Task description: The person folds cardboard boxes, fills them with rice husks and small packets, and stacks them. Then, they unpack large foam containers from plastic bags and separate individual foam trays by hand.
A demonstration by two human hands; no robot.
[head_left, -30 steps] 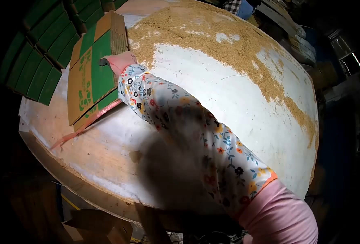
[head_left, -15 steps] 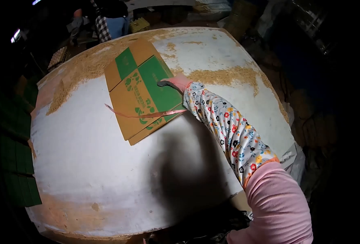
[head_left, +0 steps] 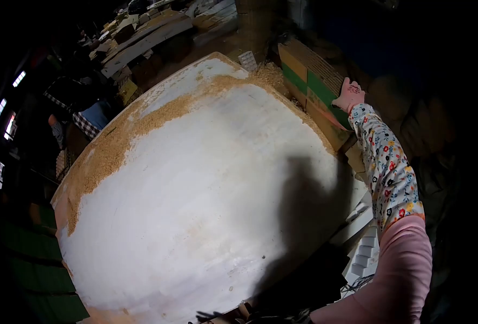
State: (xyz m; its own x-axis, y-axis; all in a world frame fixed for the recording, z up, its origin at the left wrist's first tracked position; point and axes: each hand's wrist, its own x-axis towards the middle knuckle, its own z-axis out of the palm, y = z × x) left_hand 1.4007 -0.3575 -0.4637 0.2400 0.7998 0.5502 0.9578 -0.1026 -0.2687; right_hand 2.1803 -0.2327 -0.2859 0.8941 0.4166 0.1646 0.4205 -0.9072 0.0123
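At the far right edge of the table, my right hand [head_left: 350, 95], in a pinkish glove and floral sleeve, is closed on the upper edge of a flattened brown and green cardboard box [head_left: 315, 93]. The box stands tilted on its side just past the table's edge, and its lower part is partly hidden. A pink strip crosses its near end. My left hand does not show.
The white table [head_left: 206, 178] has sawdust-like crumbs [head_left: 112, 156] along its far and left edges. Green boxes [head_left: 39, 270] are stacked at the left. Another person [head_left: 90, 116] is beyond the far left edge. White moulded trays [head_left: 363, 251] lie at the lower right.
My right hand has carried the box from the table's middle to beyond its right edge, turning it upright. The view has swung to the right.
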